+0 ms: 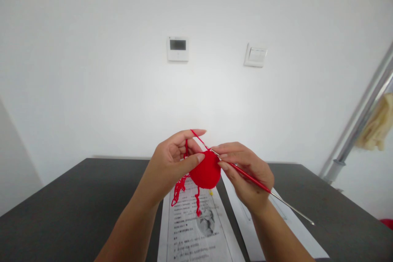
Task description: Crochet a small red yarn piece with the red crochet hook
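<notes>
A rounded piece of red crochet (206,171) is pinched between the thumb and fingers of my left hand (172,157). Red yarn (199,138) runs taut from my raised left index finger down to the top edge of the piece. In my right hand (245,170) is a crochet hook (250,177) with a red grip and metal ends; its upper tip meets the piece's top edge. Loose red yarn (180,190) hangs below my left hand. A short twisted red tail (198,202) dangles under the piece, and a small yellow bit (211,192) shows at its lower edge.
Beneath my hands, a printed sheet (187,237) and a second white sheet (285,229) lie on the dark table (61,208). On the white wall behind are a control panel (177,49) and a switch (256,55). A metal pole (362,118) slants at the right.
</notes>
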The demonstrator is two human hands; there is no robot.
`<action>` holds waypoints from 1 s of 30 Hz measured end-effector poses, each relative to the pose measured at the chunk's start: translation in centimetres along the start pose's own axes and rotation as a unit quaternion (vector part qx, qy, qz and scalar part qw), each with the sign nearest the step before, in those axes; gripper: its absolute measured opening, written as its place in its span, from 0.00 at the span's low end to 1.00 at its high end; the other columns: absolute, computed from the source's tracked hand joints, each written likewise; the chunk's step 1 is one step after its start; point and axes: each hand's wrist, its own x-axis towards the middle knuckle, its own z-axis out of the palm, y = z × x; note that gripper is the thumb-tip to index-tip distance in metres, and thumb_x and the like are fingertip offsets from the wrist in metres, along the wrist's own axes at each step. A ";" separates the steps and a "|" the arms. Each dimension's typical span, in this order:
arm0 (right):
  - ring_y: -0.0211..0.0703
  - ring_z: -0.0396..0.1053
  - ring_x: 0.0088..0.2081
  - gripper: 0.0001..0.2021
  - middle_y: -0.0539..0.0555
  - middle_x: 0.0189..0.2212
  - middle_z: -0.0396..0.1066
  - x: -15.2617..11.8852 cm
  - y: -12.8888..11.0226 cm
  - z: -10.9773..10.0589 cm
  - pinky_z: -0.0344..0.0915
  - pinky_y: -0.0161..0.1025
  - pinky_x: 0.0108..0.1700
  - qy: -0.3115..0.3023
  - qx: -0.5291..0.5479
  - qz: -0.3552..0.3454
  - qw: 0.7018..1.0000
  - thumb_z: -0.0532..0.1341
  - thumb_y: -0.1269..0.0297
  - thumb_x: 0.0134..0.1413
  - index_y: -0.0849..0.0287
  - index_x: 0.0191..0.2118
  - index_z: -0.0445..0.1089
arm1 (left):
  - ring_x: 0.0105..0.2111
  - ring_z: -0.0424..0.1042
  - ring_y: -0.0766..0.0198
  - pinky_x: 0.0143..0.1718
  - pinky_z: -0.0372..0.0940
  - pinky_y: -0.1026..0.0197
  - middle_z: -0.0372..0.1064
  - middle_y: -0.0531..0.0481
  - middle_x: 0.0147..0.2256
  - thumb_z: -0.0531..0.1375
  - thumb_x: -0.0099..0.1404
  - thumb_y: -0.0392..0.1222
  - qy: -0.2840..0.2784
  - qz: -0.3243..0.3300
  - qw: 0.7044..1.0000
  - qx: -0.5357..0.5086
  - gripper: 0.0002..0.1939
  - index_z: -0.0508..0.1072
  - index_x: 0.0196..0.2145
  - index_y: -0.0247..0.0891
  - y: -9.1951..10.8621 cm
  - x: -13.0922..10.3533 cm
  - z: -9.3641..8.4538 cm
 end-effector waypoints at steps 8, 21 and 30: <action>0.47 0.81 0.45 0.17 0.53 0.45 0.83 0.0 -0.1 0.2 0.80 0.48 0.45 0.010 -0.019 -0.007 1.000 0.66 0.78 0.60 0.47 0.48 0.78 | 0.28 0.73 0.66 0.31 0.70 0.64 0.75 0.52 0.30 0.71 0.57 0.37 0.009 -0.008 1.000 0.015 0.20 0.80 0.49 0.37 0.1 -0.2 0.2; 0.46 0.80 0.47 0.18 0.53 0.47 0.83 0.1 -0.1 0.1 0.79 0.47 0.47 0.008 -0.014 -0.014 1.000 0.66 0.79 0.60 0.48 0.50 0.77 | 0.27 0.72 0.68 0.30 0.68 0.66 0.74 0.54 0.28 0.72 0.57 0.35 -0.003 0.003 1.000 -0.010 0.20 0.80 0.48 0.37 0.1 -0.2 0.2; 0.45 0.80 0.48 0.18 0.53 0.48 0.82 0.0 0.1 0.2 0.79 0.46 0.48 0.006 -0.012 -0.022 1.000 0.66 0.80 0.61 0.49 0.50 0.76 | 0.28 0.73 0.68 0.31 0.70 0.66 0.75 0.54 0.29 0.71 0.56 0.34 0.020 -0.009 1.000 -0.015 0.22 0.80 0.50 0.36 0.3 -0.5 0.5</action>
